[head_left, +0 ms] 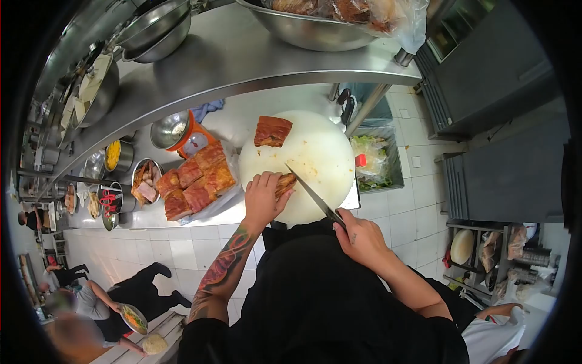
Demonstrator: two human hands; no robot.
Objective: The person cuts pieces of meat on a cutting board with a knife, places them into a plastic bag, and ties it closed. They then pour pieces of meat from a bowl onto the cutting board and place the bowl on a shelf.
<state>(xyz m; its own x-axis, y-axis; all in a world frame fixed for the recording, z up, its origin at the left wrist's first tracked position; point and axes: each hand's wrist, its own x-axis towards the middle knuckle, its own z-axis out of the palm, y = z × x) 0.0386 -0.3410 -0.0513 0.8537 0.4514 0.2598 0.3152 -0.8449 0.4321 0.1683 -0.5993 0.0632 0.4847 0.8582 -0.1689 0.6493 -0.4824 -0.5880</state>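
Note:
On a round white cutting board [321, 130], my left hand [263, 195] presses a piece of browned meat [285, 184] with its fingers curled over it. My right hand [362, 238] is closed round the handle of a long knife [315, 198], whose blade points up and left beside that meat. A reddish-brown slab of meat [272, 131] lies farther back on the board. Left of the board, several roasted meat slabs [196, 183] rest together on a plastic-lined tray.
A steel shelf [242, 60] crosses above the worktop, bearing a large bowl [315, 30]. Bowls of food stand at the left. A bin [397, 164] with leafy scraps is right of the board. Co-workers are at the lower left [97, 300] and lower right [497, 327].

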